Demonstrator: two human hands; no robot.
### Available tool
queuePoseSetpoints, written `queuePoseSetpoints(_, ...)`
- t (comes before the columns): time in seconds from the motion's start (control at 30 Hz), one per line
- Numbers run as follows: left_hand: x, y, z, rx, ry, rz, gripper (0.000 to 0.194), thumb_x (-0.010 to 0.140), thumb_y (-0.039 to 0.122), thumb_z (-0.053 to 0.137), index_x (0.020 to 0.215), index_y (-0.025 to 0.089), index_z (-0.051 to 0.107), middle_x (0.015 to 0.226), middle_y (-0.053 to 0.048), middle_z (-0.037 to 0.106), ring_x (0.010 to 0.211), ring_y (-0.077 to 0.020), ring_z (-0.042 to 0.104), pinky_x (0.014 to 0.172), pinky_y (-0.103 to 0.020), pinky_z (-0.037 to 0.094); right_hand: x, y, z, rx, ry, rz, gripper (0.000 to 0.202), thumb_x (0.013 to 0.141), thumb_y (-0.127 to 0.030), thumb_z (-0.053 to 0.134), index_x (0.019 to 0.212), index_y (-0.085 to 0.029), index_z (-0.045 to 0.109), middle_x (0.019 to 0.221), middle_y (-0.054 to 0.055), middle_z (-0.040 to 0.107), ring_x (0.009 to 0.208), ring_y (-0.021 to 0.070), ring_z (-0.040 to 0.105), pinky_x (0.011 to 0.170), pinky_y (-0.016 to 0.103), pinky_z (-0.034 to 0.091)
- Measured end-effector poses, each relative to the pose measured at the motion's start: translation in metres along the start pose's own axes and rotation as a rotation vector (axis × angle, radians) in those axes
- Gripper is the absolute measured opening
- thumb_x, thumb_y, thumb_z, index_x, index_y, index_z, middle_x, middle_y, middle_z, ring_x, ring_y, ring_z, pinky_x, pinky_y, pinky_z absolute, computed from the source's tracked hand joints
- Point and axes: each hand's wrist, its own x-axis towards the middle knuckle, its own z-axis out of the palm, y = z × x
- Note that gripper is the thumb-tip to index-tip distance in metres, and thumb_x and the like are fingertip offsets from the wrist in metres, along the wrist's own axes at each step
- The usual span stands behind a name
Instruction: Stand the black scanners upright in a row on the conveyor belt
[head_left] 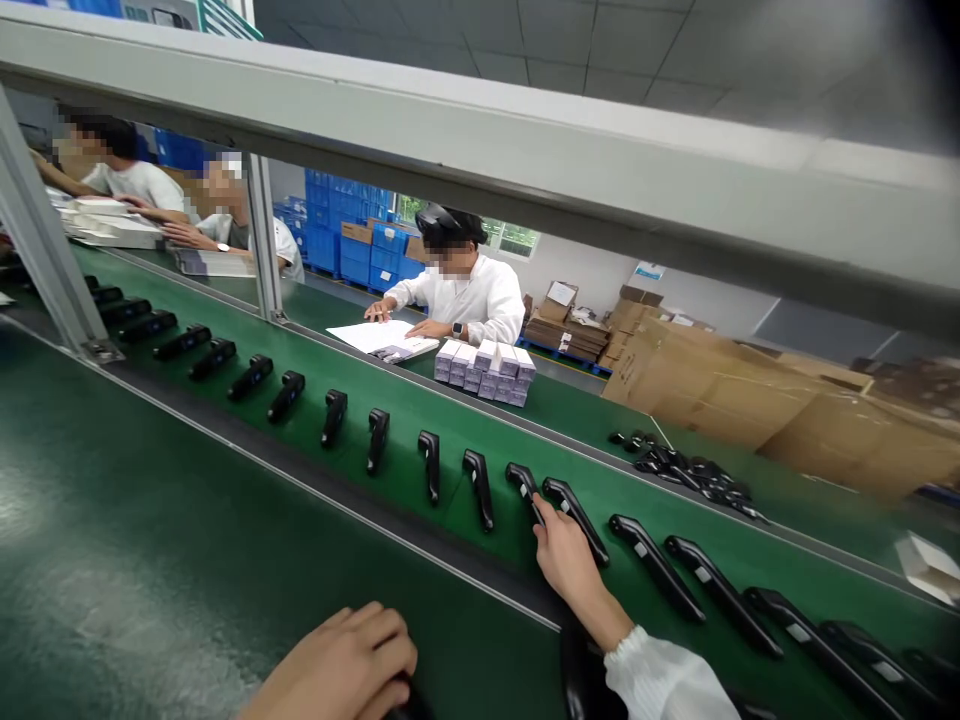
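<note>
On the green belt (450, 520) lies a long row of black handle-shaped devices, several with a small pale label. My right hand (570, 555) reaches over the belt, its fingers on a black device (523, 483) beside another labelled one (576, 518). At the bottom of the view my left hand (349, 665) is curled over a dark object (411, 700) on the near green table; only part of that object shows. Another black item (581, 670) is partly visible below my right forearm.
A metal frame beam (480, 150) crosses above the belt. Beyond the belt are stacked small white boxes (486, 372), a pile of black parts (694, 475), and a person in white (480, 295) with papers. Two more people sit at the left; large cartons (712, 390) stand at the right.
</note>
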Motion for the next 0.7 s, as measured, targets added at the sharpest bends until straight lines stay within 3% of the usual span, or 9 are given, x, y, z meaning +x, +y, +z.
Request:
queuePoseSetpoints(0.1,0.023,0.008,-0.004,-0.183,0.11,-0.069,0.027,0.097,0.04,0.041,0.096,0.026,0.063,0.095,-0.001,0.064,0.084,-0.0179,0.061,0.076,-0.027,0.044,0.001,0.003,-0.004,-0.067,-0.009,-0.017,0.051,0.096,-0.014,0.036,0.147,-0.014,0.041,0.108,0.016,0.065,0.097,0.0256,0.064,0.082,0.031,0.047)
queuePoseSetpoints(0.27,0.056,0.007,0.0,-0.727,0.094,-0.204,0.037,0.089,0.053,0.048,0.107,0.022,0.056,0.078,0.003,0.052,0.067,-0.0137,0.056,0.061,-0.024,0.044,-0.005,0.014,-0.01,-0.063,-0.003,-0.012,0.053,0.095,-0.013,0.037,0.148,-0.011,0.036,0.111,0.017,0.065,0.097,0.0255,0.064,0.079,0.03,0.048)
queuePoseSetpoints(0.37,0.065,0.006,0.006,-0.874,0.135,-0.203,0.048,0.08,0.054,0.058,0.115,0.022,0.052,0.074,0.006,0.047,0.062,-0.012,0.053,0.053,-0.023,0.041,-0.001,0.02,-0.007,-0.1,0.0,0.018,0.051,0.096,-0.014,0.031,0.146,-0.003,0.037,0.105,0.02,0.067,0.093,0.0279,0.065,0.074,0.033,0.05)
queuePoseSetpoints(0.5,0.073,0.004,0.014,-0.959,0.176,-0.222,0.045,0.077,0.056,0.061,0.104,0.02,0.055,0.066,0.007,0.045,0.051,-0.0086,0.047,0.045,-0.02,0.035,0.0,0.02,-0.017,-0.135,-0.016,0.018,0.052,0.098,-0.027,0.035,0.146,-0.009,0.041,0.13,0.021,0.059,0.116,0.0345,0.058,0.089,0.042,0.051)
queuePoseSetpoints(0.6,0.081,0.005,0.02,-1.049,0.18,-0.267,0.042,0.073,0.055,0.064,0.093,0.018,0.055,0.063,0.006,0.05,0.045,-0.0069,0.043,0.042,-0.019,0.032,-0.018,0.005,-0.027,0.063,-0.035,-0.187,0.055,0.097,-0.047,0.043,0.147,-0.024,0.042,0.148,0.01,0.045,0.133,0.0312,0.046,0.101,0.039,0.048)
queuePoseSetpoints(0.7,0.086,0.013,0.023,-1.155,0.172,-0.328,0.038,0.072,0.051,0.066,0.088,0.018,0.054,0.058,0.005,0.052,0.043,-0.0075,0.043,0.043,-0.019,0.034,-0.041,-0.019,-0.023,0.231,-0.169,-0.61,0.05,0.092,-0.05,0.053,0.138,-0.032,0.052,0.132,0.005,0.061,0.118,0.0235,0.059,0.096,0.028,0.05)
